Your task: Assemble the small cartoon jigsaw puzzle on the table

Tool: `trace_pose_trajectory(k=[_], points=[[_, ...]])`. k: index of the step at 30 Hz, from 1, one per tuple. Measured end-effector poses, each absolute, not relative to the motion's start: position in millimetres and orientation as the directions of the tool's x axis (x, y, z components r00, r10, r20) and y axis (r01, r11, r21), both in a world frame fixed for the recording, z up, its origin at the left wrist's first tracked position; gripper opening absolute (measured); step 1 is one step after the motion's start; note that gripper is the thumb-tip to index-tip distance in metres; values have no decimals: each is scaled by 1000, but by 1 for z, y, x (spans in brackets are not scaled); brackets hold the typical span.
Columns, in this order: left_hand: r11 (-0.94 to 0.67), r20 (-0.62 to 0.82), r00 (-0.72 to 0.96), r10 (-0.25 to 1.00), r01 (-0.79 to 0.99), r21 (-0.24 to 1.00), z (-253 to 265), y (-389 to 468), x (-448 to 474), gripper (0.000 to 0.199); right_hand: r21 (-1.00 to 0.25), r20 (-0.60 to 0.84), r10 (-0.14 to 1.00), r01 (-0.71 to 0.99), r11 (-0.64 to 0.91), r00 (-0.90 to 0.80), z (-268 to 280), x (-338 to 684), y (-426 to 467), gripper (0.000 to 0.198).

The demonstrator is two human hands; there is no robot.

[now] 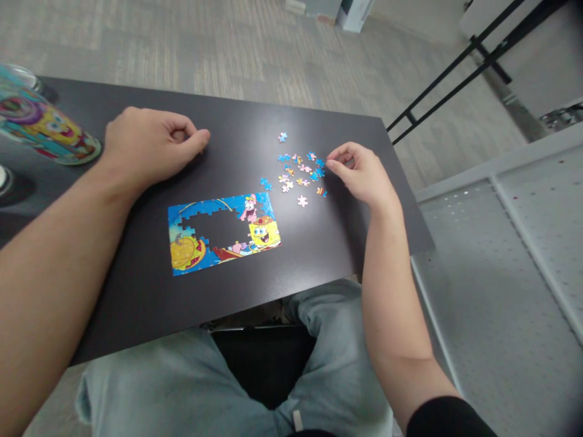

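A partly assembled jigsaw puzzle [186,252] lies flat on the dark table, its cartoon frame joined around an open gap in the middle. Loose puzzle pieces [302,201] are scattered beyond its right corner. My right hand [359,173] is at the right edge of these pieces, thumb and fingertips pinched together at a blue puzzle piece [320,163]. On the table behind the puzzle's left side rests my left hand [150,142], loosely curled with the thumb pointing right. Nothing shows in it, though its palm is hidden.
A cartoon-printed cylindrical can [54,130] stands left, beside my left wrist. A white-topped object [4,179] is cut off at the left edge. The dark table [237,297] ends just above my legs. A grey panel [492,273] and black rails [450,70] are on the right.
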State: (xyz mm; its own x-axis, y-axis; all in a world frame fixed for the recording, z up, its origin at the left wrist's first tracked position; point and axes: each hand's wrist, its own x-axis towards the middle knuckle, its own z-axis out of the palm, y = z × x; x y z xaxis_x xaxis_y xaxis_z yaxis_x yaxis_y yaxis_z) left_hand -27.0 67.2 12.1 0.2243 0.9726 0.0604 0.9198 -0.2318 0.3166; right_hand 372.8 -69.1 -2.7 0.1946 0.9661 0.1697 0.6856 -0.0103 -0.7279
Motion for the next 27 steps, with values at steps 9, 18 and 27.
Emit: trace_pose_trajectory(k=[9,18,27], points=[[-233,57,227,972,922,310,12,68,-27,50,-758,100,978,651,-45,184,-16,355,-54,15],[-229,23,230,973,942,248,16,66,-23,58,-863,28,984,502,-65,177,-22,372,-61,31],[-206,31,205,978,949,240,16,63,-20,53,-771,250,967,613,173,42,-31,375,-66,42]])
